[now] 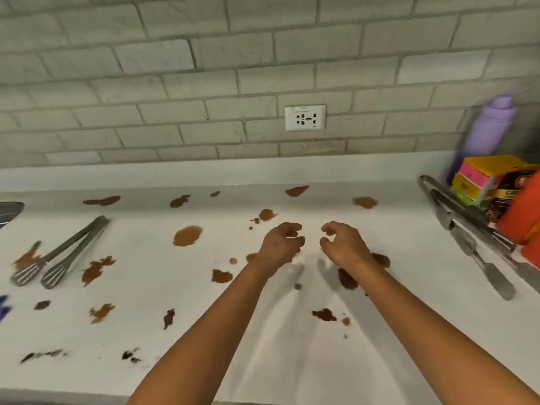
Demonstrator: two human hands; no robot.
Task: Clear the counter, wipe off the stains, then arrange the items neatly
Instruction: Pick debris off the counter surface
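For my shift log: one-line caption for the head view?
Both empty hands, left and right, hover loosely curled over the brown-stained white counter, metal slotted tongs lying left.

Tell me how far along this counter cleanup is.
Early. Done: the middle holds no items; tongs lie left, more tongs, boxes and a purple bottle sit right. In hand: nothing; left hand and right hand hover empty. Left: brown stains across the counter, then arranging.

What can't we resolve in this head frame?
- Stains under the right hand and wrist: hidden by the arm.
- Orange container: cut by the right edge.
- Metal utensil and blue item: cut by the left edge.
- Purple bottle: motion-blurred.
- Box labels: too small.
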